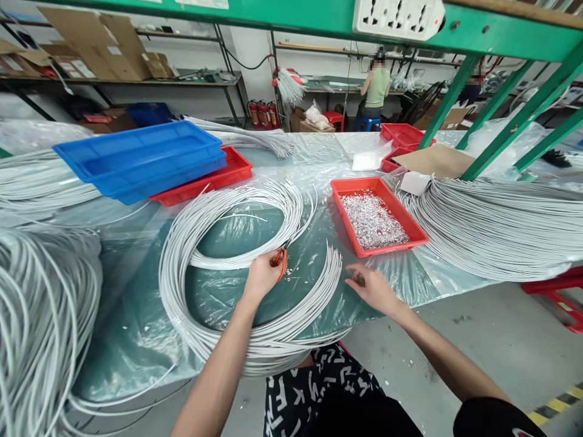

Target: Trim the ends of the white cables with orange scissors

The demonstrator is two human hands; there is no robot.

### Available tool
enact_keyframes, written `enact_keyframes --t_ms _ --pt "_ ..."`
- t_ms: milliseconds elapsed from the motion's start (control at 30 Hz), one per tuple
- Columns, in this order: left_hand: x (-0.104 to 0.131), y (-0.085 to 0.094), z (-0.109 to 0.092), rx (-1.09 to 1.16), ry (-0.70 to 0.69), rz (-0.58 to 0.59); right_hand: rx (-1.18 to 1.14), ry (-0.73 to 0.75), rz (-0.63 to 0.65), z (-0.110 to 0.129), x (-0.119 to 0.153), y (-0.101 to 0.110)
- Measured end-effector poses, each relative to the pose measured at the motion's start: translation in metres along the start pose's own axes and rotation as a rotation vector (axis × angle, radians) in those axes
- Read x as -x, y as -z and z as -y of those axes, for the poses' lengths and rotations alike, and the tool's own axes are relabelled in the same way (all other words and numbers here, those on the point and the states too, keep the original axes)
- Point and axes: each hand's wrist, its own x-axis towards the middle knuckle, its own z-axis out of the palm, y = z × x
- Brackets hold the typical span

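Left hand (261,275) clamped on orange-handled cutters (284,266); right hand (372,289) loosely open beside the coiled cables (175,273), mid-table (130,297)! Springy-looking stuff, probably slippery, best gripped just behind those bunched ends (334,261).

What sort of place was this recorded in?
Probably a factory workshop handling cable or wire: a large coil of pale grey cables lies on a plastic-covered workbench, a red tray holds many small bits, and red fire extinguishers stand in the background.
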Motion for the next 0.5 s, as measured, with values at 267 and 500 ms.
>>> enact_keyframes --t_ms 267,500 --pt "0.000 0.000 0.000 -0.008 0.009 0.006 0.051 0.024 0.022 -0.014 -0.033 -0.008" --pt "0.000 -0.002 0.000 -0.017 0.008 0.025 -0.083 0.028 -0.031 -0.018 -0.028 -0.009"
